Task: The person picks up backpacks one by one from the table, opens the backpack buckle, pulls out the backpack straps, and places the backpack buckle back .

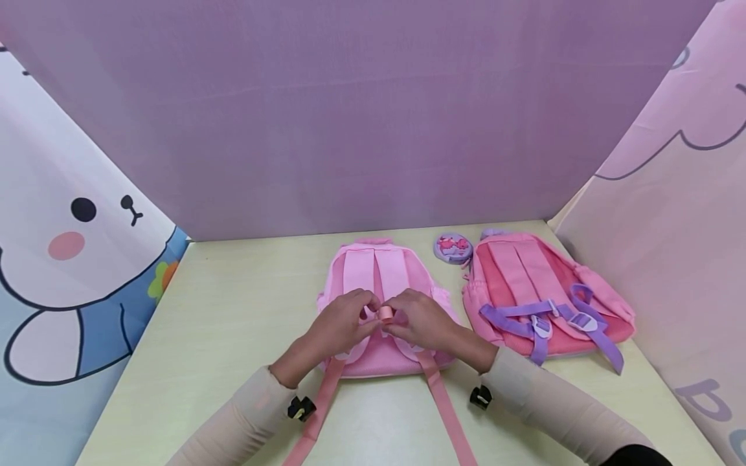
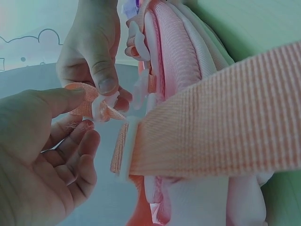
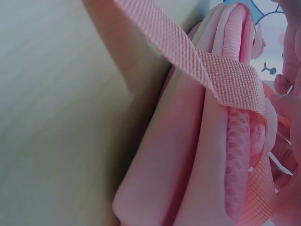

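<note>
A light pink backpack [image 1: 389, 366] lies with its shoulder straps facing up, and both hands work above its middle. My left hand [image 1: 344, 323] pinches a salmon webbing strap [image 2: 81, 109], its thumb on a loop of the webbing. From the other side my right hand [image 1: 422, 318] pinches a small white plastic buckle [image 2: 99, 110] through which that strap runs. Two long strap tails, one a salmon tail [image 1: 447, 414], trail toward the front edge. In the right wrist view the backpack's side [image 3: 188, 155] fills the middle, and the fingers are partly cut off.
A darker pink backpack [image 1: 530, 265] with tied purple straps [image 1: 524, 310] lies to the right. Behind, between the two bags, sits a small round purple pouch [image 1: 452, 248]. Printed fabric walls [image 1: 373, 129] enclose the pale table [image 1: 245, 304].
</note>
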The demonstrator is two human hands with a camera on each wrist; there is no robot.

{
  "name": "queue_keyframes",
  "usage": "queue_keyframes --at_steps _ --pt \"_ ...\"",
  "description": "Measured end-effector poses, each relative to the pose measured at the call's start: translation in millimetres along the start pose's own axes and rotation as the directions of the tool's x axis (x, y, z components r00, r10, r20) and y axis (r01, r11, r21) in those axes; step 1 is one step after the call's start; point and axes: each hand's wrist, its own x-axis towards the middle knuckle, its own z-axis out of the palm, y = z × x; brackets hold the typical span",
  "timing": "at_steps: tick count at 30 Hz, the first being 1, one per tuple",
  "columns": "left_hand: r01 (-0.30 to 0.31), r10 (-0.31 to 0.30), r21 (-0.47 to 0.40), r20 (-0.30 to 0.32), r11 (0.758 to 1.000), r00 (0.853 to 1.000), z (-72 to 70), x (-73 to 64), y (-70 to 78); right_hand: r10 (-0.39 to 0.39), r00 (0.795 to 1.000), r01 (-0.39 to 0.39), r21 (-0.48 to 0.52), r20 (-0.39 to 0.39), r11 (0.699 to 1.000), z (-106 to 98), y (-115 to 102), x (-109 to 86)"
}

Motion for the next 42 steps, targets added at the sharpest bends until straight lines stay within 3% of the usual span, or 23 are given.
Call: queue_keyframes --at_steps 33,42 --pt "-0.062 0.062 -0.001 -0.046 0.998 0.997 -1.9 3.4 4.0 0.019 1.0 -0.019 -0.006 0.022 1.0 -1.4 1.6 0.7" --pt "-0.043 0.043 -0.001 -0.039 0.999 0.998 -3.6 2.7 9.8 0.003 1.0 -0.003 -0.016 0.005 1.0 -0.7 2.0 0.3"
